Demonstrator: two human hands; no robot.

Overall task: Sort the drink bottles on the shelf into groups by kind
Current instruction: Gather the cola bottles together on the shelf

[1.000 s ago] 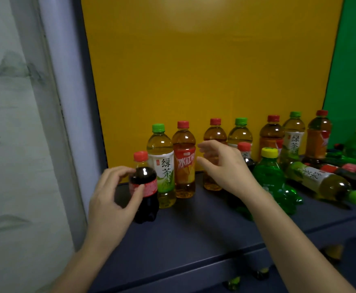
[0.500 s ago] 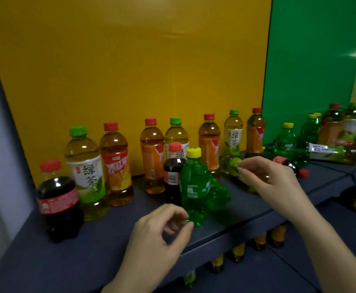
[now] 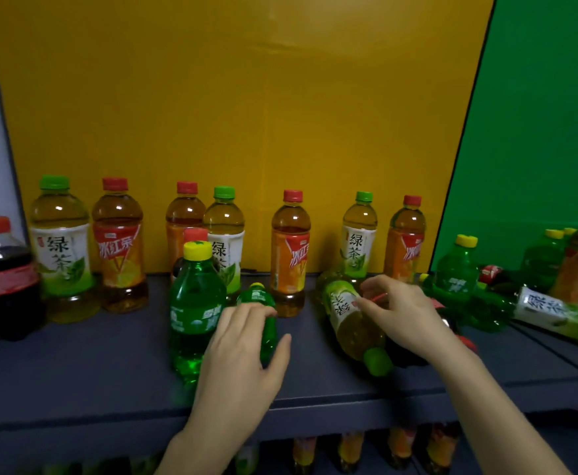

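Bottles [image 3: 352,317] lying mid-shelf | left hand [image 3: 246,351] loosely curled on green soda [image 3: 263,323] | right hand [image 3: 400,313] fingering toppled green tea | likely full, slick, rollable; grip mid-label

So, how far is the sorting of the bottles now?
Hardly begun. The back row alternates green and red caps. The left hand reaches a lying green bottle; the right hand touches a lying green tea bottle. Grouping remains.
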